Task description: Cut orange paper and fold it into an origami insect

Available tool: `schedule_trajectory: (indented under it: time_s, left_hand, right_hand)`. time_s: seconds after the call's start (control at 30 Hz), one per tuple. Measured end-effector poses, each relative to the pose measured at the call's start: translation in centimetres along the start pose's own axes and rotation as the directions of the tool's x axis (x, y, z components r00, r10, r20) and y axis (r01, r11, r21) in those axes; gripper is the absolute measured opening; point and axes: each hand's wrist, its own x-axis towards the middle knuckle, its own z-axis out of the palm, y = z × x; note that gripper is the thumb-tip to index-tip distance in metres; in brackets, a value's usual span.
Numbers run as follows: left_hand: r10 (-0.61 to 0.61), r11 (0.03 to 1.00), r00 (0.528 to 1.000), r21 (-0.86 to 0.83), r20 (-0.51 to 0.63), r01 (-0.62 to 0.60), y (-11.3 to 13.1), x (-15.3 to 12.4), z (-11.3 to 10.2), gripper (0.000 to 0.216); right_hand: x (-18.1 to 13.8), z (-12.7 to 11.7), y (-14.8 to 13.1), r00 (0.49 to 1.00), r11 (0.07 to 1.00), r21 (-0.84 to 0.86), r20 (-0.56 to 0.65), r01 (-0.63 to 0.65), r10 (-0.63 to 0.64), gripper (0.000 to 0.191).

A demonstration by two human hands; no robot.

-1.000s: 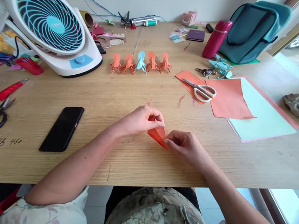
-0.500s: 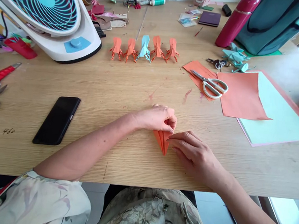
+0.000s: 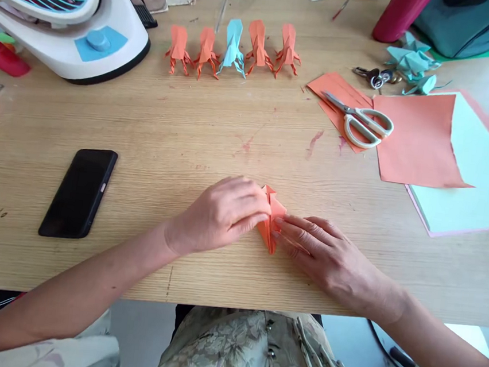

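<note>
A piece of folded orange origami paper (image 3: 271,226) lies on the table in front of me, narrow and pointed toward me, with creased layers along its middle. My left hand (image 3: 228,212) grips its left side, thumb and fingers pressed together at the upper layers. From the right, my right hand (image 3: 328,252) pins the paper's right edge with its fingertips. Part of the left side is hidden under my left fingers. Beyond it stands a row of origami figures with twisted legs, several orange and one blue figure (image 3: 234,47).
White-handled scissors (image 3: 369,121) rest on orange paper sheets (image 3: 419,142) at the right, beside light green paper (image 3: 480,197). Keys (image 3: 378,77) and teal folded figures (image 3: 414,61) lie behind. At left are a black phone (image 3: 79,193) and a fan (image 3: 108,26).
My left hand has shifted left and toward me, uncovering the top of the folded paper. My right hand stays at its right edge. The view has tilted downward.
</note>
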Motion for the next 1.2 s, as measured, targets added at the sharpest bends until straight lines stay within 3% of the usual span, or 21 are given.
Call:
schedule_trajectory:
  time_s: [0.13,0.37,0.5,0.77,0.93,1.2]
  left_hand:
    - [0.115,0.992,0.993,0.054,-0.018,-0.114,0.3,-1.6,0.9,0.019]
    - [0.198,0.98,0.98,0.025,-0.029,-0.197,-0.6,-2.0,1.9,0.023]
    - [0.209,0.975,0.978,0.079,-0.02,-0.206,-0.6,-2.3,2.1,0.03]
    - [0.126,0.944,0.983,0.289,0.137,-0.161,0.1,-1.8,2.2,0.034]
    - [0.116,0.941,0.983,0.302,0.145,-0.155,0.3,-1.5,2.0,0.03]
    - [0.108,0.942,0.981,0.299,0.163,-0.154,0.2,-1.5,1.8,0.032]
  right_hand:
    - [0.0,0.1,0.0,1.0,0.999,-0.037,0.029,0.007,-0.006,0.042]
    - [-0.2,0.0,-0.6,1.0,0.999,-0.037,0.011,-0.001,0.002,0.042]
    - [-0.5,-0.1,-0.6,1.0,1.0,-0.003,0.006,0.002,-0.002,0.04]
    - [-0.3,-0.2,0.2,1.0,0.997,0.072,0.013,-0.026,0.025,0.043]
    - [-0.3,0.1,0.2,0.994,0.994,-0.011,0.008,-0.112,0.112,0.046]
    - [-0.1,0.7,0.1,0.991,0.984,-0.111,-0.008,-0.136,0.136,0.046]
